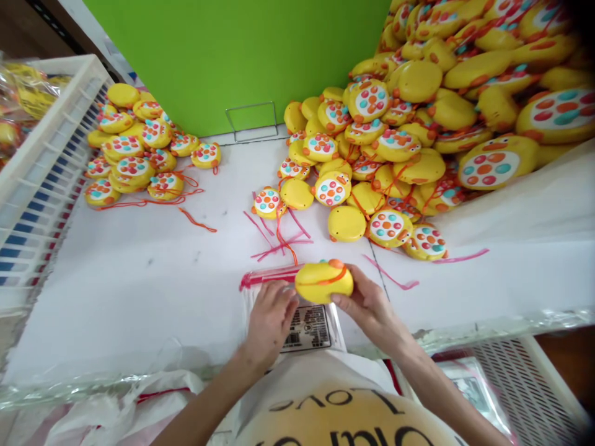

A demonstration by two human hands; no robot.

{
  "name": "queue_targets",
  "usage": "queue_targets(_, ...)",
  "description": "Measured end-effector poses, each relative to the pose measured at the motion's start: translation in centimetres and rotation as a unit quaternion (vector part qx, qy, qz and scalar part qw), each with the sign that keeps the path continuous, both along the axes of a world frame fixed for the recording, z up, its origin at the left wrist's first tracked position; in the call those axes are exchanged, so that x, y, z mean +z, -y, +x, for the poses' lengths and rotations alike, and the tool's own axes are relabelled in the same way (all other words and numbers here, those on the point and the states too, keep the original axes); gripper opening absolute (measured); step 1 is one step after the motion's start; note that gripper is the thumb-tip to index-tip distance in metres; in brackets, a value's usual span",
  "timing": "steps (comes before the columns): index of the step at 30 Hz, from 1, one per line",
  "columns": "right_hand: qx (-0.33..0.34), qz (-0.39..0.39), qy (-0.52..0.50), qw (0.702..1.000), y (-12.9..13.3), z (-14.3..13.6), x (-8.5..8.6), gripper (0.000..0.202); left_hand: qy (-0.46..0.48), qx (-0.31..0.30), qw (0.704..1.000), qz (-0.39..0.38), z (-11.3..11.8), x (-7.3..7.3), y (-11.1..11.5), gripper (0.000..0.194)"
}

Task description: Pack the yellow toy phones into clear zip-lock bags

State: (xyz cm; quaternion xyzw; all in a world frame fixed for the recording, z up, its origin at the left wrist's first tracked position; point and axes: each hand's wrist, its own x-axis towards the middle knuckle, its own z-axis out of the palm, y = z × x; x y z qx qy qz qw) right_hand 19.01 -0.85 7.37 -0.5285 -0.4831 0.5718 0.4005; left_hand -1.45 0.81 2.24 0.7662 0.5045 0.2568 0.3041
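Right hand grips yellow duck toy by one end, orange cord across it, above pink-topped clear bag on desk; left hand beside toy, fingers curled over bag, cannot tell if gripping; toy heap beyond

Bright, soft light; wide-angle distortion

A rounded yellow toy sits in the right hand, edge-on to the view, an orange cord across its side — an orange knob and a speck of teal show along its top. Below it, a clear bag lies on the desk, pink strip along its far edge, black printed panel uppermost, partly covered by the left hand.
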Motion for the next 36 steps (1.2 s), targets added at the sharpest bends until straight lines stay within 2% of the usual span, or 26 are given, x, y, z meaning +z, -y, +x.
queue_targets(3, -0.047, 0.005, -0.008, 0.999, -0.7, 0.6, -0.7, 0.036, -0.107, -0.041, 0.986, 0.118, 1.1, -1.4, 0.9, 0.026)
queue_targets(7, -0.034, 0.005, -0.002, 0.999, -0.8, 0.3, -1.7, 0.04, -0.162, -0.06, 0.971, 0.167, 1.4, -2.1, 0.9, 0.018)
queue_targets(11, -0.005, 0.005, 0.029, 1.0, -0.6, -0.8, -1.7, 0.032, -0.157, -0.078, 0.968, 0.177, 1.1, -1.8, 0.8, 0.012)
queue_targets(15, 0.049, 0.013, 0.083, 0.995, -0.7, -2.2, -1.0, 0.03, -0.142, -0.111, 0.967, 0.183, 0.6, -1.5, 1.2, 0.015)
queue_targets(19, 0.095, 0.055, 0.166, 0.98, -0.7, -2.6, -0.7, 0.034, -0.087, -0.142, 0.971, 0.174, -0.5, -1.1, 1.5, 0.023)
queue_targets(21, 0.119, 0.073, 0.202, 0.969, -0.6, -2.4, -0.8, 0.032, -0.054, -0.125, 0.978, 0.16, -1.7, -0.5, 1.3, 0.025)
queue_targets(22, 0.131, 0.079, 0.217, 0.964, -0.5, -2.3, -0.9, 0.031, -0.039, -0.095, 0.983, 0.155, -2.4, -0.2, 1.2, 0.024)
queue_targets(25, 0.154, 0.094, 0.245, 0.953, -0.2, -1.9, -1.1, 0.032, 0.001, 0.07, 0.993, 0.096, -4.1, 1.2, 0.6, 0.014)
queue_targets(27, 0.161, 0.1, 0.257, 0.948, -0.1, -1.8, -1.1, 0.032, 0.031, 0.17, 0.985, -0.022, -4.5, 2.1, 0.1, 0.015)
queue_targets(28, 0.164, 0.101, 0.264, 0.945, 0.0, -1.8, -1.1, 0.032, 0.053, 0.196, 0.975, -0.09, -4.4, 2.4, -0.1, 0.019)
queue_targets(30, 0.174, 0.104, 0.277, 0.939, -0.1, -1.8, -1.0, 0.032, 0.101, 0.192, 0.957, -0.193, -3.8, 2.6, -0.5, 0.024)
queue_targets(31, 0.182, 0.104, 0.284, 0.935, -0.1, -1.8, -0.9, 0.032, 0.124, 0.176, 0.952, -0.219, -3.3, 2.5, -0.7, 0.024)
queue_targets(33, 0.203, 0.105, 0.302, 0.926, -0.4, -1.5, -0.7, 0.032, 0.151, 0.15, 0.947, -0.239, -2.5, 2.3, -1.0, 0.021)
queue_targets(36, 0.253, 0.106, 0.329, 0.904, -1.4, -1.1, -0.6, 0.026, 0.158, 0.146, 0.946, -0.242, -1.8, 2.2, -1.3, 0.02)
